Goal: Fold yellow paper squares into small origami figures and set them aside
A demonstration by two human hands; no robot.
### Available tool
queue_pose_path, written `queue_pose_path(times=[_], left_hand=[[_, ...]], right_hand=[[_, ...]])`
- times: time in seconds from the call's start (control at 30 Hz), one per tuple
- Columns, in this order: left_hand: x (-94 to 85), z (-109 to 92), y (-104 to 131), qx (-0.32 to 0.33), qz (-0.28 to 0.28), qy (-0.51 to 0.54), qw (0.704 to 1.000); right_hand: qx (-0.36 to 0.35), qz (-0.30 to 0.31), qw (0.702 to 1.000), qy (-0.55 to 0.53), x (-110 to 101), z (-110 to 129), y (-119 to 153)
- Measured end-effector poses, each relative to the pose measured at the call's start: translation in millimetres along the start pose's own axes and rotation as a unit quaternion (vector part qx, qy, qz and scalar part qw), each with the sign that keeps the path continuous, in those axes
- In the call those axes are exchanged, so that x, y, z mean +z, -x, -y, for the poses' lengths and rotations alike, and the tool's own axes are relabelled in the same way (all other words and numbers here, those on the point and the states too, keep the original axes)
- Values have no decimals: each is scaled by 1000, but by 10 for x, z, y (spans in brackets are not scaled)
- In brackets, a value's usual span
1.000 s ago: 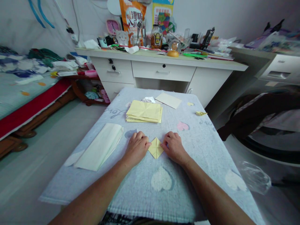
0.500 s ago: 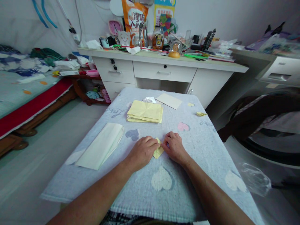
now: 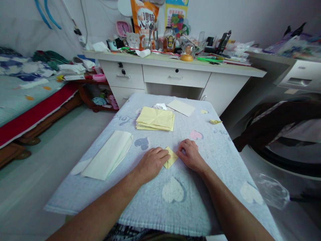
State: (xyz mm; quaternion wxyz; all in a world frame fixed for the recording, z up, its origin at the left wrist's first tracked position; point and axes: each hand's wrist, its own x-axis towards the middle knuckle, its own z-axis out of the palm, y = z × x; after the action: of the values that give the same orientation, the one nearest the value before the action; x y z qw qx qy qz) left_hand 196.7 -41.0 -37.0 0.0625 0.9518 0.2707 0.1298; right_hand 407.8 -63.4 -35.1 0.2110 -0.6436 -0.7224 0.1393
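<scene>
A small folded yellow paper (image 3: 171,158) lies on the cloth-covered table in front of me, its creased, diamond-like face showing. My left hand (image 3: 153,163) rests over its left side, fingers together, pressing it down. At its right corner is my right hand (image 3: 190,154), fingers curled, thumb and index pinched at the paper's tip. Farther back sits a stack of yellow paper sheets (image 3: 155,118). To the left lies a folded pale paper bundle (image 3: 109,155). One small folded yellow piece (image 3: 215,122) rests near the right back edge.
Behind the stack are a crumpled white tissue (image 3: 159,106) and a pale card (image 3: 181,107). A cluttered white desk (image 3: 175,77) stands beyond the table (image 3: 155,214). A bed (image 3: 30,100) is at left, a washing machine (image 3: 301,80) at right.
My right hand has shifted slightly right and outward, uncovering more of the small paper's right side. My left hand has stayed nearly in place.
</scene>
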Motion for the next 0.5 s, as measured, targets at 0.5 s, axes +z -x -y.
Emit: queue_pose_path(times=[0.5], left_hand=[[45, 68, -3, -6, -14, 28, 999]], right_hand=[[-66, 33, 997, -23, -26, 86, 25]])
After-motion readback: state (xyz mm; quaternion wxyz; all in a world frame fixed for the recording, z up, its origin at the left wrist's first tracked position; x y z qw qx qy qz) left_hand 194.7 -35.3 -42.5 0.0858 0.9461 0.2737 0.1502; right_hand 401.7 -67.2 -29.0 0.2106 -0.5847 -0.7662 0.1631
